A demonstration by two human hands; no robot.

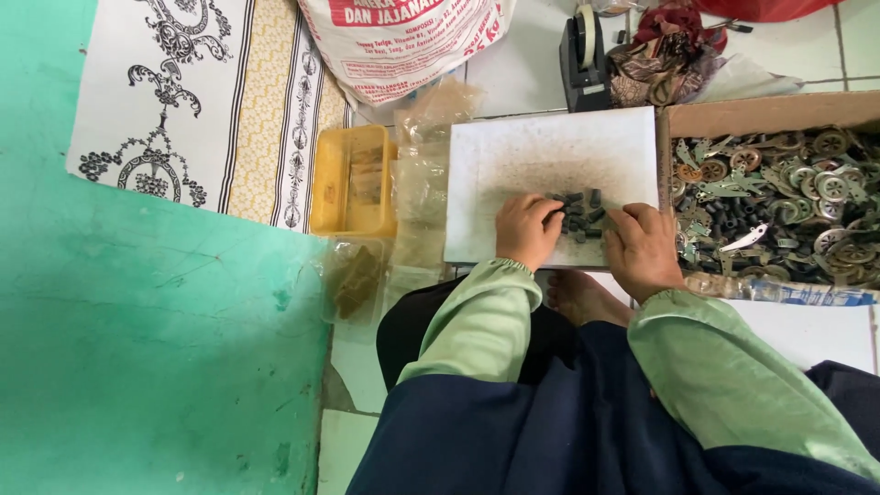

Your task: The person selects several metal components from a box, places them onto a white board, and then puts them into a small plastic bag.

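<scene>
Head view. White tiled floor [522, 73] beside a green wall [156, 321], seen from above, with a patterned cloth [211, 101] spread at upper left. White board [550, 165] lying flat on the floor, dusted grey toward its middle. Small pile of dark rubber pieces [579, 215] resting on the near part of the board, between the two hands. Left hand [527, 229] placed palm down on the board, fingers curled, fingertips touching the left edge of the pile; whether any piece is pinched cannot be told. Right hand [643, 247] placed palm down at the board's right near corner, fingers bent toward the pile and touching its right side; grip likewise not discernible. Both forearms in light green sleeves [477, 321], above a dark blue skirt [568, 422]; bare foot [582, 298] just below the board. Cardboard box [761, 115] touching the board's right edge, filled with small metal discs, plates and dark bits [788, 197]. Yellow plastic tub [353, 179] left of the board, clear plastic bags [422, 174] between tub and board. Printed white sack [403, 46] at top centre; black tape dispenser [585, 55] and crumpled dark cloth [665, 50] beyond the board's far edge.
</scene>
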